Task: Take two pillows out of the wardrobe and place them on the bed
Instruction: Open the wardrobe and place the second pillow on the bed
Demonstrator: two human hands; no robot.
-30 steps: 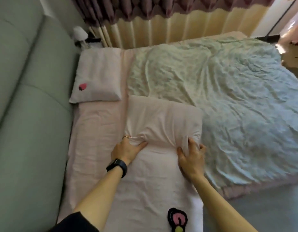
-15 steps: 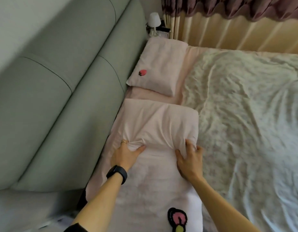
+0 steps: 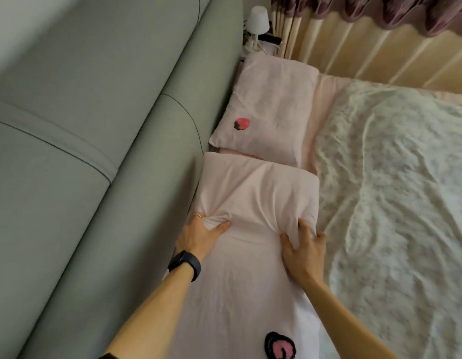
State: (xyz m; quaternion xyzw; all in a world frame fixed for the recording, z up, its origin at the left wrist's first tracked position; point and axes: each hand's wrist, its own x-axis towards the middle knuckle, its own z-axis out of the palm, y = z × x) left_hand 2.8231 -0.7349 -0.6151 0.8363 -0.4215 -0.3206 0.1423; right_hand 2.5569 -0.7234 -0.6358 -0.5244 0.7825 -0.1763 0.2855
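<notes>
The padded grey-green headboard [image 3: 95,151] fills the left of the room. The bed [image 3: 313,120] runs off to the right of it, with a rumpled pale quilt [image 3: 393,190] over the part farther from the headboard. Cream curtains [image 3: 380,53] hang past the headboard's far end.

Both pillows are on the bed. The near pillow [image 3: 258,193] lies lengthwise right against the headboard. The far pillow [image 3: 274,110] lies just beyond it, also against the headboard.

Both arms reach forward, bare to the wrist. The left hand [image 3: 198,237], on the headboard side, has a closed grip: thumb and fingers pinch a bunched fold of the near pillow's cover. The right hand [image 3: 302,250], on the side away from the headboard, digs curled fingers into the same pillow, thumb spread on the cloth.

A small white lamp [image 3: 258,19] stands at the headboard's far end. The left wrist wears a black watch [image 3: 184,265], its face turned out of sight. The far pillow carries a strawberry patch [image 3: 242,123]. The near pillow's close end has a pink-and-black patch [image 3: 279,345], cut off by the frame. A thin ring [image 3: 198,215] shows on the left hand.
</notes>
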